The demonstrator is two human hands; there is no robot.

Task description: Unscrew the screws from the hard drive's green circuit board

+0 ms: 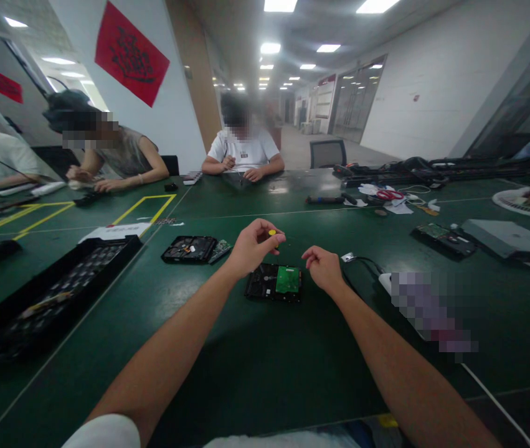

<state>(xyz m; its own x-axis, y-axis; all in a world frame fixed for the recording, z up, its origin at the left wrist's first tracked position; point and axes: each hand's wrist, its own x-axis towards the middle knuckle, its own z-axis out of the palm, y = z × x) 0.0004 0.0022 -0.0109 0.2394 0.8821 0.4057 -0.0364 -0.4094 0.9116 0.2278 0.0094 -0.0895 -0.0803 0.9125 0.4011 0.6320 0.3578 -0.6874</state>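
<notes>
In the middle of the table lies a hard drive [263,287] with a green circuit board [288,280] facing up. My left hand [254,246] is closed above its back edge, pinching a small yellow-topped tool [272,233]. The tool's lower part is mostly hidden by my fingers and its tip does not show clearly. My right hand [324,269] hovers just right of the drive, fingers curled together; whether anything small is between them I cannot make out. Left of my left hand lie another drive [190,249] and a loose circuit board [220,251].
A long black tray [124,246] stands at the left. Rightward are a cable plug [347,256], a partly blurred-out white device [388,283], another drive [446,241], a grey box [502,239] and red scissors [390,195]. Several people sit across the table.
</notes>
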